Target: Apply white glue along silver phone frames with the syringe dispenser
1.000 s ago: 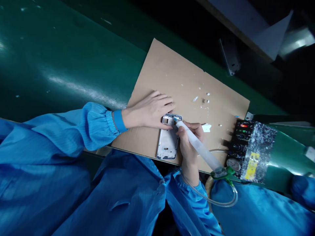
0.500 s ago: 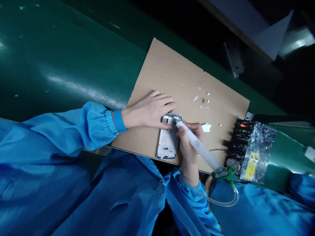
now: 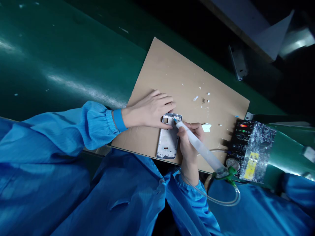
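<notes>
A silver phone frame lies on a brown cardboard sheet at its near edge. My left hand grips the frame's upper left part, thumb across its face and fingers bent past the top edge. In my right hand is a translucent dispensing syringe, held slanted like a pen. Its thin blue-tipped needle meets or hovers just over the frame's top end; I cannot tell which. A green cap with a clear hose closes the syringe's rear end.
A black controller box with lit displays and a gauge stands right of the cardboard. White scraps and small blobs dot the sheet. Another phone frame lies on the dark strip at upper right. Blue clothing of another person shows at lower right.
The far phone frame at upper right has shifted slightly right and down. The other person's blue clothing has moved a little left. My hands and the syringe are almost unmoved.
</notes>
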Demonstrator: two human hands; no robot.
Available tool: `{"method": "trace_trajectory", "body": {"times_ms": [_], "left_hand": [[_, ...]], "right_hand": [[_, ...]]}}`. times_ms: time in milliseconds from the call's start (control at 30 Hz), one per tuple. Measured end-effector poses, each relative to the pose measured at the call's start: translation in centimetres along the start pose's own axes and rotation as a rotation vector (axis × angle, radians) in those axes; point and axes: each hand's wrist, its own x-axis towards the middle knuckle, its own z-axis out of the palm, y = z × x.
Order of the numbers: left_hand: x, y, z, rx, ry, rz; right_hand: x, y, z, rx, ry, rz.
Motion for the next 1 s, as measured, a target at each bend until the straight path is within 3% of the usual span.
{"method": "trace_trajectory", "body": {"times_ms": [533, 1000], "left_hand": [[0.0, 0.0, 0.0, 0.01, -0.011, 0.0], [0.0, 0.0, 0.0, 0.017, -0.009, 0.002]], "right_hand": [[-0.1, 0.5, -0.2, -0.025, 0.005, -0.061], [-0.3, 1.1, -0.4, -0.02, -0.003, -0.008]]}}
